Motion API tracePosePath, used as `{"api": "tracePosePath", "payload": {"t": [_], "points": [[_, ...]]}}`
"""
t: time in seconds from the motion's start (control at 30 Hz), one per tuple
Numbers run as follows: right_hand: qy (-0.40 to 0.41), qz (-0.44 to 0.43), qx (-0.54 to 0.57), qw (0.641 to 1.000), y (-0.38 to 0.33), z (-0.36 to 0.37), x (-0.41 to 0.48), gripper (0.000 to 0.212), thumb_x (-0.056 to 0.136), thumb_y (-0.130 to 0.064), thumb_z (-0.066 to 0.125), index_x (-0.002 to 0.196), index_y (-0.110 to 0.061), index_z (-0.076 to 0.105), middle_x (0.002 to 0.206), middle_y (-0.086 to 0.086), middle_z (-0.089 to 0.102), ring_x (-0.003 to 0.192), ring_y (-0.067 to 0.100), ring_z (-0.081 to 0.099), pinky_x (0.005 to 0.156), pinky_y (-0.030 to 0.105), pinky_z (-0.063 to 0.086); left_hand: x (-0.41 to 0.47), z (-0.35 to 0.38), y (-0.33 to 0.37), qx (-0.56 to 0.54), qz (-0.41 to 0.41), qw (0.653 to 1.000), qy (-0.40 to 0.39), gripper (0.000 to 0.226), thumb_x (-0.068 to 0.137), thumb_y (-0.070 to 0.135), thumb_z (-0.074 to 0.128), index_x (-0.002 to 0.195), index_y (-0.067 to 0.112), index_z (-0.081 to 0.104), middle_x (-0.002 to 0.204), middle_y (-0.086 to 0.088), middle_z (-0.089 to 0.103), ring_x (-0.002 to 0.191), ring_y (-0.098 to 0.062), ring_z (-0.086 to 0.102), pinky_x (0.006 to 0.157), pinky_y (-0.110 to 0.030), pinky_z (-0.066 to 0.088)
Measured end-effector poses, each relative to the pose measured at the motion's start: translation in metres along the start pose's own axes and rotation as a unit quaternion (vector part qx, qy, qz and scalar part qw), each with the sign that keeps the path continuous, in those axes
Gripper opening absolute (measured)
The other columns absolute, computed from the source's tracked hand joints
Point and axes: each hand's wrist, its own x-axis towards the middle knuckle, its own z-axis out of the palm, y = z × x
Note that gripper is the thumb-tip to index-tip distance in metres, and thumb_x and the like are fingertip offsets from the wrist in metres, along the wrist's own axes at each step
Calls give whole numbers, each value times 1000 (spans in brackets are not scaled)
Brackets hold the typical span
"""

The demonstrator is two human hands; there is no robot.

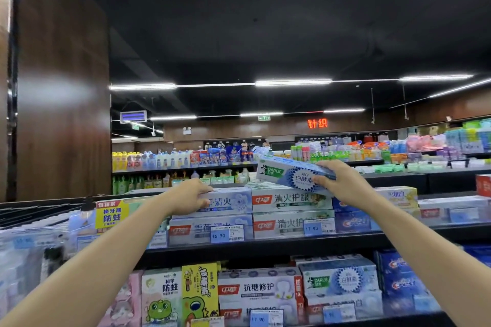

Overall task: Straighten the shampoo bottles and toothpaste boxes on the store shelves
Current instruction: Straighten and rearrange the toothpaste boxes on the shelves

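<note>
Right grip (342, 180): it is closed around the right end of the Darlie box (285, 172), with fingers on top and the thumb on the front.
Left grip (191, 195): it is closed on the left end of the pale blue box (231, 202), with fingers over the top and the thumb on the front face.
Where the Darlie box is: we hold it up in the air, tilted, with its left end higher. It is just above the green and white boxes (292, 200). We cannot tell if its low corner touches them.
Where the pale blue box is: it lies flat on top of its pile on the top shelf (372, 237).
How the box will handle: we think it is light, with stiff card sides that dent if we squeeze hard. The shiny card may slip.
Where to hold: we think the long flat sides near one end are best, and a soft hold is enough.
Nearby: price tags (227, 233) hang on the shelf front.
Lower shelf (425, 317): more Darlie boxes like ours sit there, so we guess ours belongs with them.
</note>
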Motion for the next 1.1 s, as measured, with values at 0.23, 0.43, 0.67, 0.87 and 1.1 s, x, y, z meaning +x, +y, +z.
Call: {"api": "tracePosePath", "payload": {"t": [0.23,0.43,0.67,0.87,1.1], "points": [[39,15,7,999,31,-41,-1,57,96,-42,63,145,-15,50,137,4,58,116,20,54,94,35,46,19,7,52,-50,34,992,115,53,97,52,53,143,25,50,144,-2,48,136,-25,40,112,-44,36],[71,-6,-27,997,84,-89,-5,55,96,-40,63,144,-17,51,134,3,58,112,17,53,93,37,48,37,17,143,-97,79,981,150,43,98,46,57,135,23,58,134,2,57,126,-18,51,108,-38,39],[53,-9,-48,997,169,-155,-13,48,97,-36,63,141,-20,53,122,-2,57,107,15,54,89,37,52,71,43,270,-151,106,969,167,35,98,41,58,127,22,63,121,8,58,115,-11,53,96,-29,41],[42,-2,-64,997,240,-204,-14,51,97,-36,62,143,-16,51,134,1,56,117,17,52,96,36,47,113,71,361,-130,115,974,147,38,100,41,55,134,24,60,138,2,55,128,-21,49,113,-45,36],[21,14,-33,999,299,-217,-12,57,97,-39,62,146,-14,48,145,6,52,129,23,49,99,33,40,125,104,405,-62,74,983,155,32,104,42,44,128,31,61,123,7,62,108,-17,61,94,-40,49]]}}
